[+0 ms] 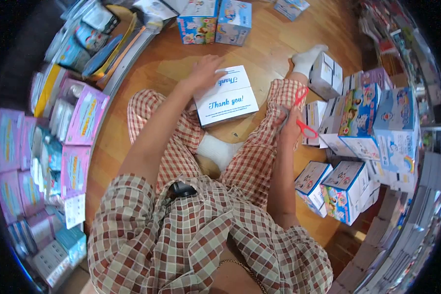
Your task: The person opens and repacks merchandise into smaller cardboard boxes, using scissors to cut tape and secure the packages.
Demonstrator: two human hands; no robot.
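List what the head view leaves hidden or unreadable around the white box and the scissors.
- White "Thank you!" box: contents hidden by closed flaps; small print too tiny.
- Left hand: palm covers the box's far corner.
- Red scissors: blades hidden behind right hand and knee.

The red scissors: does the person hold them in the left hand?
No, the red scissors are in the right hand beside the knee, while the left hand rests on the white "Thank you!" box.

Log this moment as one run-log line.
left hand: flat on white "Thank you!" box | right hand: holds red scissors | seated on wooden floor
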